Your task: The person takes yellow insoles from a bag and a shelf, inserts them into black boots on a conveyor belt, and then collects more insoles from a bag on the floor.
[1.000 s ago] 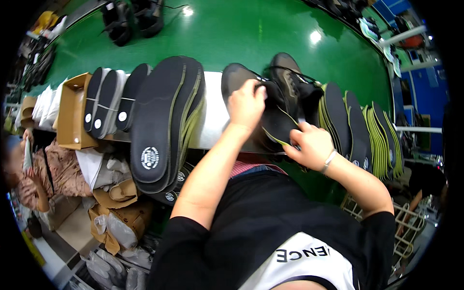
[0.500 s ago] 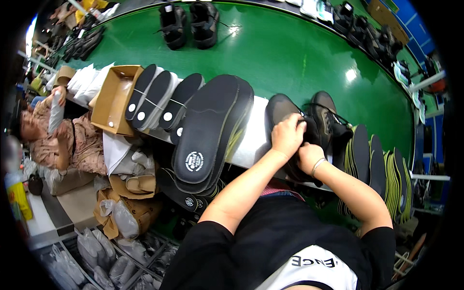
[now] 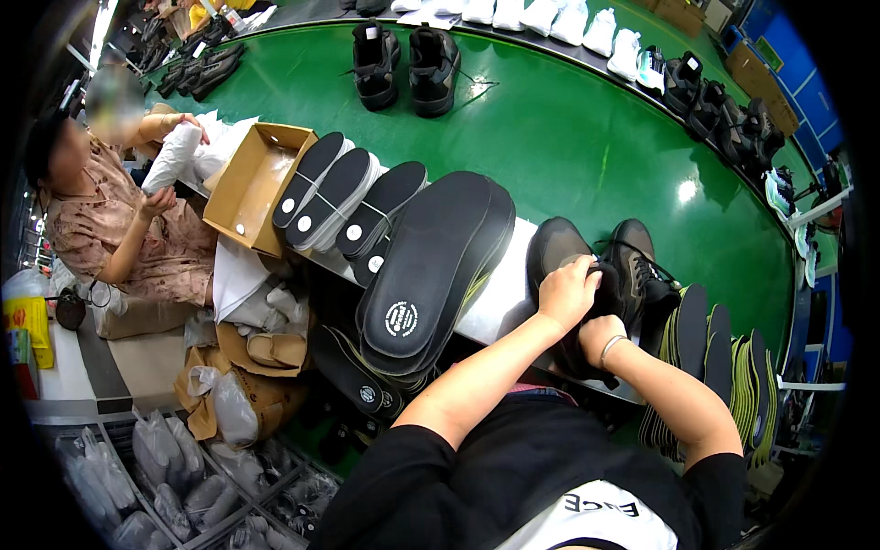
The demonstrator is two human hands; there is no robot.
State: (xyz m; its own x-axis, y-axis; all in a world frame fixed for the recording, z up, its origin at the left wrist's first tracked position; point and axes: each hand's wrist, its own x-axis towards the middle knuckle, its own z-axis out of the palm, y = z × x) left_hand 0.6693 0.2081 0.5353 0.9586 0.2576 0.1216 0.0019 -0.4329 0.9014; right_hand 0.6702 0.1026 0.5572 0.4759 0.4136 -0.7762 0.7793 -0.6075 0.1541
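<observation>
A long green counter [image 3: 568, 137] curves across a shoe workshop, with pairs of shoes lined up along its far edge. Close to the person, the left hand [image 3: 568, 291] has its fingers curled over the opening of a dark shoe [image 3: 561, 252]. The right hand [image 3: 600, 332] is tucked under it, so its fingers are hidden. Just left lies a stack of big black insoles [image 3: 431, 266]. Another person [image 3: 110, 229] sits beside a cardboard box [image 3: 252, 188].

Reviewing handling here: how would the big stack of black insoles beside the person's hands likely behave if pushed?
The stack of black insoles looks thin and flat, so probably light and bendy. The layers already sit fanned and overhang the white ledge, so a push would likely slide them apart rather than move them as one.
</observation>
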